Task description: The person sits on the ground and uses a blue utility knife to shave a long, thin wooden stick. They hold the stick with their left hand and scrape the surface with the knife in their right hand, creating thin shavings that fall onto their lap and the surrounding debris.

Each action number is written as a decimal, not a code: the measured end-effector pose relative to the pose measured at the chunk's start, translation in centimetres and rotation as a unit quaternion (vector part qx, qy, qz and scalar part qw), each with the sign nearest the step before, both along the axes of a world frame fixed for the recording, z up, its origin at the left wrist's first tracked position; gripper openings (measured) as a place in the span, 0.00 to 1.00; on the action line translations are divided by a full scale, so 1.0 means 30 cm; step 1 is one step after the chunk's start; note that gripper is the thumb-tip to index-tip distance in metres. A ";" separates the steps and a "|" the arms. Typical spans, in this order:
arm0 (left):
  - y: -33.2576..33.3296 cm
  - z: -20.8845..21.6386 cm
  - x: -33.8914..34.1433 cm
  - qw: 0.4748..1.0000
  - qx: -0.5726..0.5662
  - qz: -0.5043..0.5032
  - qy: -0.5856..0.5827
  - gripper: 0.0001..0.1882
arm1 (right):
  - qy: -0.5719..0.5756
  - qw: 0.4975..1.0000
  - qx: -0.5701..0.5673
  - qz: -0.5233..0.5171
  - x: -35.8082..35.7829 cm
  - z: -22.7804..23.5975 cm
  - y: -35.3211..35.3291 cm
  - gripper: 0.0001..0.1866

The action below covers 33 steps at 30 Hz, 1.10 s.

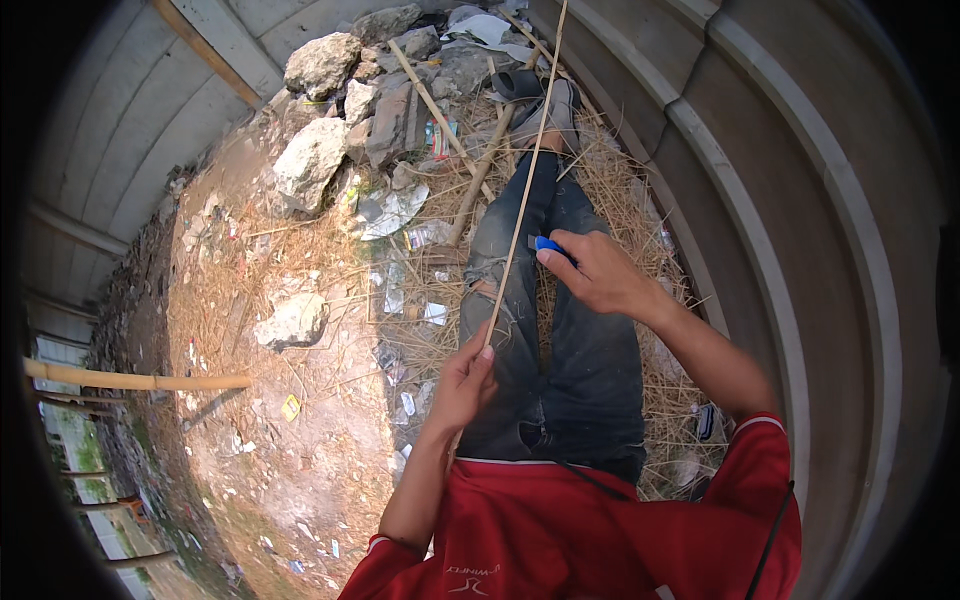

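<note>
My left hand [463, 383] pinches the near end of a long thin bamboo strip [527, 170] that runs up and away over my legs. My right hand [598, 272] grips a small blue-handled cutter [548, 244] right beside the strip, at about knee height. I sit on dry straw with my legs in dark torn jeans [560, 340] stretched out ahead, wearing a red shirt.
Grey rocks [310, 160] and broken bricks lie piled ahead left, with litter and several bamboo sticks [440, 110] among them. A thick bamboo pole [130, 379] lies at left. A curved concrete wall [800, 200] rises on the right.
</note>
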<state>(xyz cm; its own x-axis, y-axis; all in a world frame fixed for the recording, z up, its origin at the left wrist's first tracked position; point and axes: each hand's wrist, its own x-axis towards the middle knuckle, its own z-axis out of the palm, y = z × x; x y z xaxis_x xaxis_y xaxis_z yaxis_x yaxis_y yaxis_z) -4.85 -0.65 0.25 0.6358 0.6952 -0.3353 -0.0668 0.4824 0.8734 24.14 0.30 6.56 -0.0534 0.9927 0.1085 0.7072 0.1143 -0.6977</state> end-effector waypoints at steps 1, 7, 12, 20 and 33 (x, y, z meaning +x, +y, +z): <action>0.013 0.013 0.014 1.000 -0.002 -0.003 -0.003 0.27 | -0.009 1.000 0.007 0.026 -0.051 -0.019 -0.021 0.25; 0.025 0.005 0.050 1.000 0.007 -0.001 0.015 0.28 | -0.076 0.991 -0.078 0.072 -0.194 -0.077 -0.084 0.24; 0.052 0.024 0.046 0.998 0.009 0.033 0.054 0.28 | -0.115 0.992 -0.041 0.045 -0.158 -0.093 0.010 0.26; -0.027 -0.013 -0.024 0.995 -0.077 -0.067 -0.014 0.26 | -0.093 0.987 0.016 -0.127 0.189 -0.051 0.183 0.30; 0.007 0.049 0.009 0.977 -0.187 -0.080 -0.069 0.27 | -0.039 0.996 -0.029 -0.079 0.046 -0.041 0.105 0.28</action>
